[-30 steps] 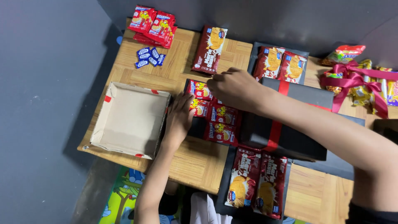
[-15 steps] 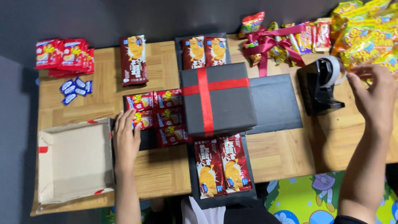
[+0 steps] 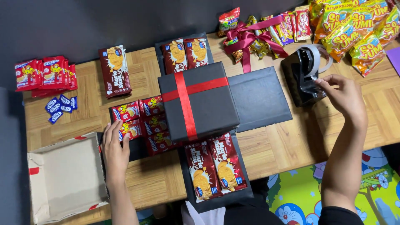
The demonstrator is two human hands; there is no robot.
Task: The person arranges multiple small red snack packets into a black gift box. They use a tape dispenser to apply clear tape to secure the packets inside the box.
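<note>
My right hand (image 3: 343, 95) reaches up to a black tape dispenser (image 3: 302, 77) at the right of the wooden table (image 3: 283, 146); its fingertips pinch at the tape end on the dispenser's front. My left hand (image 3: 114, 150) lies flat, fingers apart, on the left black flap beside small red snack packets (image 3: 141, 121). In the middle stands a black gift box lid (image 3: 198, 100) crossed by a red ribbon. Black flaps spread out from under it, each bearing snack packs: dark red ones at the front (image 3: 214, 168) and at the back (image 3: 185, 54).
An open cardboard box (image 3: 62, 179) sits at the front left corner. Red packets (image 3: 43, 75), small blue sachets (image 3: 60, 106) and one dark red pack (image 3: 114, 71) lie at the left. Ribbon-tied snacks (image 3: 250, 39) and orange bags (image 3: 358, 29) crowd the back right. A colourful mat (image 3: 375, 191) covers the floor.
My right hand left the small packets, swung right and now touches the tape dispenser. My left hand stayed on the left flap. The view shifted right.
</note>
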